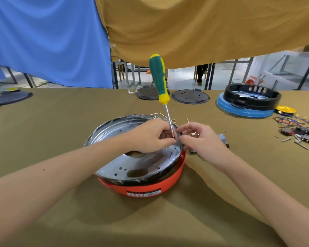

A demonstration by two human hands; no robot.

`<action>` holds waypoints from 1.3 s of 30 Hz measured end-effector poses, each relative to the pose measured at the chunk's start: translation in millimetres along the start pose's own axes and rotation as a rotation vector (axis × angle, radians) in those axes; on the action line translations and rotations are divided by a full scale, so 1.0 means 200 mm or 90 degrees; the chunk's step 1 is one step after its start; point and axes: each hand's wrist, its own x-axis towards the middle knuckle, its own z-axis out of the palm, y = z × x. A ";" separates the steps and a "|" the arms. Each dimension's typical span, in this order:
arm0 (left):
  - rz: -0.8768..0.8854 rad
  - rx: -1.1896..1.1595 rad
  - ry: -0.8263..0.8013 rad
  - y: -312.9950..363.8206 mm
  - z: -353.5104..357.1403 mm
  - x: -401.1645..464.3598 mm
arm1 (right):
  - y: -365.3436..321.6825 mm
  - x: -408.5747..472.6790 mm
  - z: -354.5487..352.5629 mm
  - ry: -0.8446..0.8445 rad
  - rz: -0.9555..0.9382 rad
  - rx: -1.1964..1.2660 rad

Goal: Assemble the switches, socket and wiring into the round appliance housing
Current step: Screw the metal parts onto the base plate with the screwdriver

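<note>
The left hand [151,135] pinches the screwdriver [160,81] shaft upright over the housing [143,180] rim; the right hand [201,139], fingers curled, touches it there.

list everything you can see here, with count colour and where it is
round housing: 1, red base with silver metal plate on top, centre of table
screwdriver: 1, green and yellow handle, upright over the housing's far right rim
second housing: 1, blue base with black ring, far right of table
round lids: 2, black, far edge of table behind the screwdriver
wires and switches: loose pile, red, blue and black, right edge
yellow disc: 1, beside the blue housing
tablecloth: 1, olive brown
left hand: fingers curled around the screwdriver shaft
right hand: fingertips pinching at the screwdriver tip, what it holds is hidden
</note>
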 end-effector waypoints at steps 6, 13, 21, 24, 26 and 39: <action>-0.057 -0.117 0.056 -0.06 -0.07 -0.03 | -0.01 0.02 -0.02 0.101 0.003 -0.121; -0.087 -0.163 0.054 -0.08 -0.08 -0.08 | -0.13 0.07 0.00 0.053 -0.107 -0.126; -0.033 0.086 0.018 -0.04 -0.05 -0.07 | -0.33 0.24 0.14 -0.058 -0.171 0.004; -0.043 0.073 0.019 -0.05 -0.06 -0.08 | -0.30 0.25 0.16 -0.013 -0.168 0.048; -0.075 0.036 0.022 -0.08 -0.08 -0.10 | -0.28 0.25 0.15 0.027 -0.128 0.148; -0.096 -0.212 0.011 -0.19 -0.21 -0.38 | -0.27 0.21 0.12 -0.135 0.145 0.513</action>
